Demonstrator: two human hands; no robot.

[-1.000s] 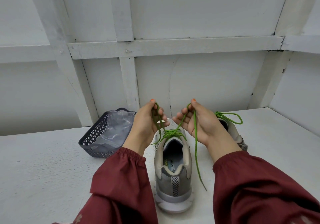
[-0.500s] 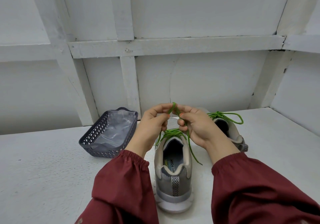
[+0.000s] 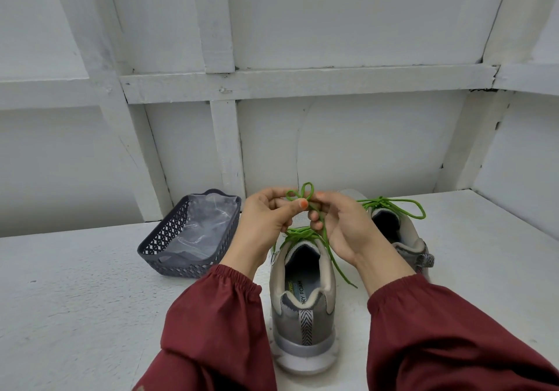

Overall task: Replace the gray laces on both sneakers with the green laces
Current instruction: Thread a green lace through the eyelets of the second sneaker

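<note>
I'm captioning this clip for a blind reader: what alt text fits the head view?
The left hand and right hand pinch loops of a green lace above the near sneaker, tying a bow. A second sneaker with a green bow stands behind on the right; a dark basket sits left on the white table.

Near sneaker [image 3: 303,315]: gray-beige, white sole, herringbone heel tab. Upright at lower centre of frame, heel toward bottom edge.

Near lace [image 3: 298,234]: bright green, crossed over top of tongue. Two small loops raised at frame centre, pinched between left hand [image 3: 266,218] and right hand [image 3: 338,227]. One free end trails down right of collar.

Far sneaker [image 3: 408,239]: same kind, right of centre, heel toward lower right, partly hidden behind right hand.

Far lace [image 3: 371,204]: green, long loop reaching right.
</note>
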